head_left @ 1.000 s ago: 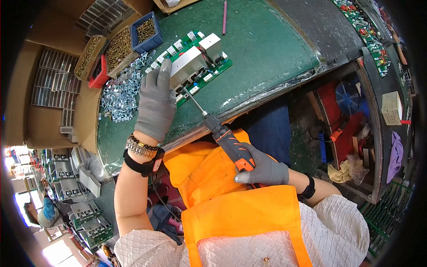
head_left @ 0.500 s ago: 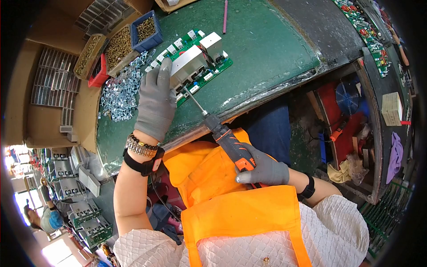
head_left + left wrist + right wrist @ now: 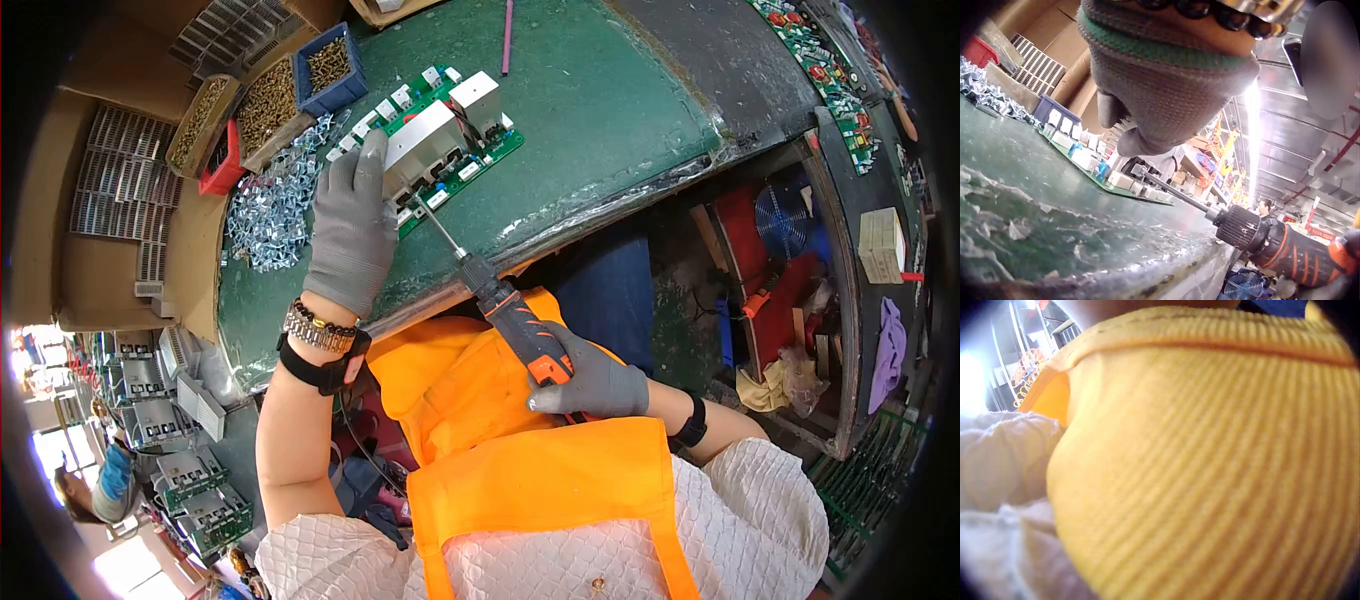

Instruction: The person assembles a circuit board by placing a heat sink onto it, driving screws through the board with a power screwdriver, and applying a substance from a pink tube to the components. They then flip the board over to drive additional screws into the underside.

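Note:
A green circuit board (image 3: pixel 505 146) with tall silver heat sinks (image 3: pixel 424 137) lies near the bench's front edge. My left hand (image 3: pixel 351 232), in a grey glove, grips the board assembly at its left end; in the left wrist view its thumb and fingers curl down over it, hiding that end. The gloved right hand (image 3: pixel 597 382) holds a black and orange cordless screwdriver (image 3: pixel 522 335) by its body. The screwdriver's long bit (image 3: pixel 1175 192) reaches into the board's front side beside the left thumb. Orange apron cloth (image 3: pixel 1210 462) fills most of the right wrist view, which hides the right hand.
A pile of small metal clips (image 3: pixel 268 215) lies left of the board. Beyond it stand a blue bin (image 3: pixel 330 72) of brass-coloured screws, a red bin (image 3: pixel 220 172) and cardboard boxes. A pink stick (image 3: pixel 506 38) lies farther back. The bench edge (image 3: pixel 600 208) runs just before the board.
Both hands, the screwdriver and the board stay almost exactly in place. At the far left, a person in the background has shifted and moved an arm.

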The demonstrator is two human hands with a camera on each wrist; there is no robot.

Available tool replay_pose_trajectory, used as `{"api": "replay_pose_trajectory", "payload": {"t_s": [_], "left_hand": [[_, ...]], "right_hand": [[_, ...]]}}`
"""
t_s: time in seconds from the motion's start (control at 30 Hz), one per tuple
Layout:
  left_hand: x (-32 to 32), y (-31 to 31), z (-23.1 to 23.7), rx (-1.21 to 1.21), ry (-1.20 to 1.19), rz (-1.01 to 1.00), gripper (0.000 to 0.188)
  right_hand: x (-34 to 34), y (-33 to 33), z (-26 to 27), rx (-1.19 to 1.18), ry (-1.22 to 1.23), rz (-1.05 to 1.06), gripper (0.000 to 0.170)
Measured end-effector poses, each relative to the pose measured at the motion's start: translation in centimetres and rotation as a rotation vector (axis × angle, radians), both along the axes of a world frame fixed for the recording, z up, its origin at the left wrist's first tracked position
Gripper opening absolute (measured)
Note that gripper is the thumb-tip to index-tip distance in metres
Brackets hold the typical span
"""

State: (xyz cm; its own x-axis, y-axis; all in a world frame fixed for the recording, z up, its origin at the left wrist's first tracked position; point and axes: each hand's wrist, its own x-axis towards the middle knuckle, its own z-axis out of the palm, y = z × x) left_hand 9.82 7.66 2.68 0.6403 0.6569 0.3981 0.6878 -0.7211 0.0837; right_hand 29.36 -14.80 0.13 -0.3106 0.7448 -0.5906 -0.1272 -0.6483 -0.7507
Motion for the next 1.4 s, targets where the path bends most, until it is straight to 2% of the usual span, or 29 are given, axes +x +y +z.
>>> {"api": "replay_pose_trajectory", "payload": {"t_s": [0.13, 0.2, 0.33, 0.43, 0.53, 0.6, 0.63, 0.7, 0.73, 0.77, 0.83, 0.97, 1.03, 1.13, 1.4], "left_hand": [[0.0, 0.0, 0.0, -0.016, -0.008, -0.006, 0.074], [0.0, 0.0, 0.0, -0.005, -0.003, 0.003, 0.073], [0.1, 0.0, -0.1, -0.016, -0.012, 0.012, 0.072], [0.0, 0.1, -0.3, -0.006, -0.015, 0.011, 0.072], [0.1, 0.0, -0.2, 0.004, -0.019, 0.014, 0.073], [0.2, 0.0, -0.2, -0.005, -0.026, 0.016, 0.074], [0.2, 0.0, -0.1, -0.008, -0.026, 0.017, 0.074], [0.1, 0.0, 0.0, 0.014, -0.034, -0.011, 0.075], [0.1, 0.0, 0.0, 0.007, -0.032, -0.008, 0.075], [0.1, 0.0, -0.1, -0.003, -0.039, -0.009, 0.074], [0.2, 0.1, -0.1, -0.021, -0.044, -0.012, 0.074], [-0.1, 0.2, -0.4, 0.012, -0.05, -0.031, 0.072], [0.0, 0.3, -0.2, 0.005, -0.018, 0.0, 0.071], [0.0, 0.4, -0.4, 0.008, -0.023, -0.007, 0.071], [0.0, 0.3, -0.2, -0.01, -0.033, -0.006, 0.071]], "right_hand": [[0.0, 0.1, 0.2, -0.045, -0.006, 0.013, 0.086], [0.0, -0.2, -0.4, 0.02, 0.033, -0.016, 0.086], [-0.1, 0.0, -0.1, -0.027, -0.007, 0.011, 0.087], [-0.2, -0.1, -0.1, 0.025, 0.001, -0.004, 0.088], [0.0, 0.1, 0.1, 0.022, -0.087, 0.039, 0.088], [0.3, 0.0, -0.9, 0.007, 0.139, 0.015, 0.085], [0.6, 0.0, -0.8, 0.004, 0.14, 0.015, 0.085], [1.4, -0.1, -0.7, -0.242, 0.851, -0.103, 0.081], [1.2, -0.1, -1.2, -0.179, 0.65, -0.027, 0.075], [0.9, -0.1, -1.0, -0.187, 0.654, -0.028, 0.075], [0.1, 0.1, 0.0, -0.039, 0.148, -0.008, 0.07], [0.1, 0.1, 0.4, -0.056, 0.146, -0.028, 0.06], [0.4, 0.2, -0.3, -0.07, 0.333, -0.028, 0.053], [-0.1, 0.0, -0.5, 0.01, 0.286, -0.031, 0.051], [0.0, 0.1, -0.3, -0.015, 0.296, -0.018, 0.042]]}}
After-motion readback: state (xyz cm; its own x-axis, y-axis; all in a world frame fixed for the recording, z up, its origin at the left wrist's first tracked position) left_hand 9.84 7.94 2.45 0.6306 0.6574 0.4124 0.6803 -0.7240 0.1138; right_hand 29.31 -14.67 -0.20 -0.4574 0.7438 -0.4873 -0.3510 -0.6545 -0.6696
